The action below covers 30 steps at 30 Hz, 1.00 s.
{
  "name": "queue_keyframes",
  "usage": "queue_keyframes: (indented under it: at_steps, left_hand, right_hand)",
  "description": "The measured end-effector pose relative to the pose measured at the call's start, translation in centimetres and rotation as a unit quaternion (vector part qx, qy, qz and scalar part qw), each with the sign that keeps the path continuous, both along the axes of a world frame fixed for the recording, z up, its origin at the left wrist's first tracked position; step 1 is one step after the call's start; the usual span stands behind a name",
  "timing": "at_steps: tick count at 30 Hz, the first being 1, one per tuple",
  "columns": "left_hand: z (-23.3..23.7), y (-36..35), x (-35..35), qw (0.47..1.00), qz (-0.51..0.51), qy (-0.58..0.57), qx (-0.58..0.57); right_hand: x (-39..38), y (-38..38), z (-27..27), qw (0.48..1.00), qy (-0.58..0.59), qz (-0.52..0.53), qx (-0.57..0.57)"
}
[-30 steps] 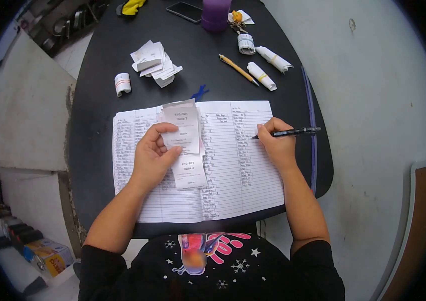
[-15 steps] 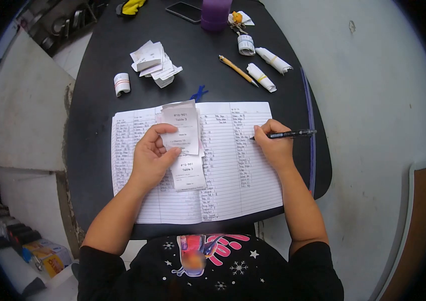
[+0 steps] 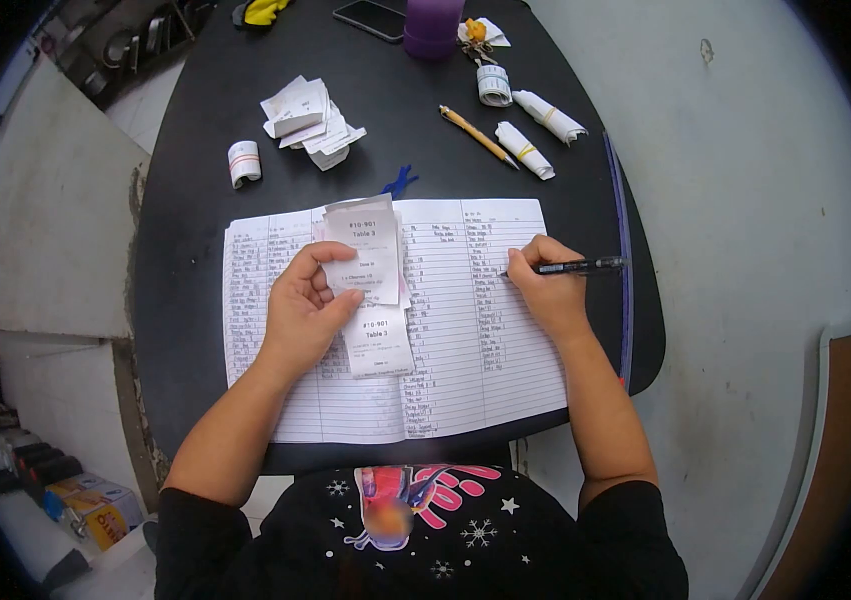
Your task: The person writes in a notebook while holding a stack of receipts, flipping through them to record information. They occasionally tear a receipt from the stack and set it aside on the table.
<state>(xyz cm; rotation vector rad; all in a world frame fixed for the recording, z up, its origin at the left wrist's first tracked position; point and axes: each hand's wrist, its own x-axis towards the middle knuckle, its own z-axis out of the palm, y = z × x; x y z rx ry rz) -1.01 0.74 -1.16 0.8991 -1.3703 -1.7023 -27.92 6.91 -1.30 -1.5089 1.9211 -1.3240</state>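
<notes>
An open lined notebook [image 3: 465, 408] with handwritten columns lies on the black table in front of me. My left hand [image 3: 307, 300] pinches a few printed paper receipts [image 3: 375, 345] between thumb and fingers, over the notebook's middle. "Table 3" is printed on the two uppermost slips. On the right page, my right hand [image 3: 552, 287] grips a black pen [image 3: 580, 266], its tip at a column of handwriting and its back end pointing right.
A loose pile of receipts [image 3: 313, 120] and a banded roll [image 3: 244, 164] lie beyond the notebook. At the right are a wooden pen [image 3: 478, 136] and banded paper rolls [image 3: 525, 150]. A phone [image 3: 369, 18] and purple container [image 3: 432, 28] stand farther back. A wall borders the table's right.
Both hands keep almost the same pose. The view has shifted very slightly, and the receipts' print is a little sharper.
</notes>
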Motion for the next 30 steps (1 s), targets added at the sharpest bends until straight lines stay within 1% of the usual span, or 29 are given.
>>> queue_keyframes:
  at_steps: [3, 6, 15, 18, 19, 22, 23, 24, 26, 29, 30]
  left_hand:
    - [0.0, 0.0, 0.0, 1.000, 0.000, 0.002, -0.002]
    - [0.0, 0.0, 0.0, 1.000, -0.004, 0.001, -0.001]
    - [-0.1, 0.0, 0.0, 1.000, -0.002, 0.010, 0.001]
    - [-0.2, 0.1, -0.1, 1.000, 0.002, 0.015, 0.006]
    - [-0.4, 0.1, -0.1, 1.000, 0.001, 0.018, 0.006]
    - [0.1, 0.1, 0.1, 1.000, 0.005, 0.018, -0.002]
    - [0.3, 0.2, 0.0, 1.000, 0.005, 0.024, 0.003]
    - [0.5, 0.2, 0.0, 0.999, 0.002, 0.031, 0.009]
    - [0.2, 0.1, 0.1, 0.999, -0.002, 0.049, 0.015]
    - [0.3, 0.2, 0.3, 0.998, -0.014, 0.063, 0.023]
    - [0.4, 0.2, 0.4, 0.997, -0.021, 0.065, 0.027]
  right_hand:
    - [-0.1, 0.1, 0.0, 1.000, -0.002, 0.001, 0.001]
    - [0.2, 0.0, 0.1, 0.999, -0.035, -0.020, 0.002]
    - [-0.2, 0.1, 0.0, 1.000, -0.001, 0.001, -0.015]
    - [-0.6, 0.2, 0.5, 0.981, -0.188, -0.040, 0.025]
    - [-0.1, 0.1, 0.5, 0.969, -0.245, -0.042, -0.012]
    - [1.8, 0.6, 2.8, 0.985, -0.134, 0.042, -0.105]
    - [1.8, 0.9, 3.7, 0.990, -0.039, 0.121, -0.062]
    - [2.6, 0.9, 4.2, 0.981, 0.049, 0.161, -0.091]
    - [4.8, 0.7, 5.3, 0.936, 0.225, 0.229, -0.148]
    - [7.5, 0.2, 6.1, 0.912, 0.293, 0.273, -0.091]
    - [7.9, 0.0, 6.1, 0.910, 0.298, 0.273, -0.090]
